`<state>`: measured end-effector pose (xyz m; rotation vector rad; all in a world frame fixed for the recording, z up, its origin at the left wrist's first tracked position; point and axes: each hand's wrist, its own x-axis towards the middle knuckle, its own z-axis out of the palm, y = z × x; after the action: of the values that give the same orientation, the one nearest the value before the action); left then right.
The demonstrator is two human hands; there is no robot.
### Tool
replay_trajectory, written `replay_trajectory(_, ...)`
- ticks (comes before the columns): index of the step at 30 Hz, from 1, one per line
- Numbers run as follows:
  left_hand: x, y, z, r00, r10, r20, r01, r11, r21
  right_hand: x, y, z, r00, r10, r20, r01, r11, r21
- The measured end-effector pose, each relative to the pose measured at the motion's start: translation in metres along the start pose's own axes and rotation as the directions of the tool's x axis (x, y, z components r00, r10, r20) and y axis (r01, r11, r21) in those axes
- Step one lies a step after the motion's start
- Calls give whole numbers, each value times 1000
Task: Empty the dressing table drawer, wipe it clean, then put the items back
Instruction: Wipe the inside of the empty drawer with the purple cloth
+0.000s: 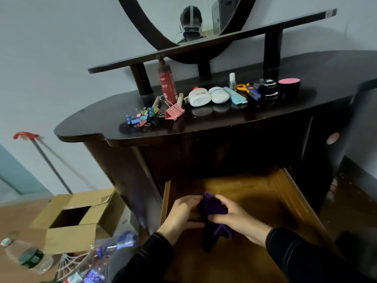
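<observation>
Drawer [285, 197] is pulled out at the bottom of the dark dressing table [91, 127]. Inside it's golden-brown wood w/ a bare floor showing and paler side walls.

Both hands are over the drawer, holding a cloth [214, 209] btwn them. It's dark purple and bunched up, w/ a brighter purple hem at top and near the bottom, and a tail hanging down below the hands. L hand [181, 213] has fingers curled onto the cloth's left side. R hand [234, 217] pinches it from the right, thumb tucked under. Can't tell if the cloth touches the drawer floor.

On the tabletop, in a rough row:
- pile of small coloured binder clips [142, 117]
- big pink clip [174, 113]
- upright red bottle [166, 82]
- white jar [199, 97]
- white case [220, 95]
- scissors [247, 89]
- black jar [269, 88]
- pink-topped pot [289, 84]

An open cardboard box [77, 217] is on the floor, left of the table.
</observation>
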<state>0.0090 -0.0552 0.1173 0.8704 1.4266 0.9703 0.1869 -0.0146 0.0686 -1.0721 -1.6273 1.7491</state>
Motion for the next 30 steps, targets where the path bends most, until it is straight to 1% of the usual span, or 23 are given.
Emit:
replay_trajectory(1,1,1,-9,995,75,-68,-64,987,149,5,4,1,1000,7,-23,-6,999,47)
replay_trajectory(2,2,2,-19,975,171,-142,-121,945,303,9,8,1,999,20,-44,-16,996,85)
replay_trajectory(3,4,3,-29,937,273,-216,-158,886,436,13,12,2,998,36,-60,-30,994,102)
replay_trajectory(4,7,3,-37,888,363,-283,-173,833,526,17,15,3,996,52,-73,-44,993,109)
replay_trajectory(6,15,2,-53,795,468,-386,-144,764,630,28,23,4,991,88,-99,-77,990,115)
replay_trajectory(7,22,1,-60,765,494,-412,-104,727,678,34,26,5,988,107,-113,-95,990,109)
replay_trajectory(8,29,-2,-65,760,492,-425,-50,696,716,40,29,6,984,127,-125,-115,989,97)
replay_trajectory(10,43,-8,-72,796,422,-434,44,675,736,51,35,7,977,163,-136,-154,985,72)
replay_trajectory(12,54,-15,-72,843,354,-405,82,659,748,61,37,9,977,162,-140,-157,987,41)
replay_trajectory(13,58,-19,-71,861,339,-379,93,628,773,66,37,9,979,154,-136,-152,988,20)
replay_trajectory(15,65,-27,-71,866,358,-349,104,553,827,75,35,10,984,136,-116,-139,990,-19)
replay_trajectory(17,68,-32,-71,844,401,-356,106,527,843,85,34,12,988,121,-100,-126,991,-40)
replay_trajectory(23,71,-36,-70,818,419,-394,58,621,782,137,29,21,980,80,-183,-98,991,-92)
replay_trajectory(26,74,-39,-73,809,430,-401,41,639,768,169,28,34,974,88,-208,-112,988,-108)
replay_trajectory(30,78,-44,-75,795,449,-407,23,648,761,200,22,65,930,100,-354,-148,983,-112)
